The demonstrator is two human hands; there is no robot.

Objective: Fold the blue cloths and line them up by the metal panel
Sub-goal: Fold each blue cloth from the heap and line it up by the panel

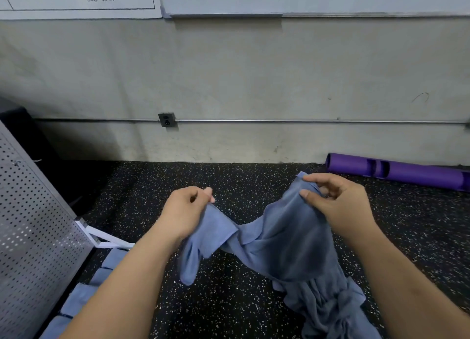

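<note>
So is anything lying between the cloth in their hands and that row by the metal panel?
Nothing visible does. Only bare floor lies between the held cloth and the folded row by the metal panel, though the left forearm hides part.

Head view, forward and down, seemingly near floor (229, 300)

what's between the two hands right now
In the head view, the blue cloth spans from the left hand to the right hand, sagging in the middle. Above the sag only the speckled floor shows.
</note>
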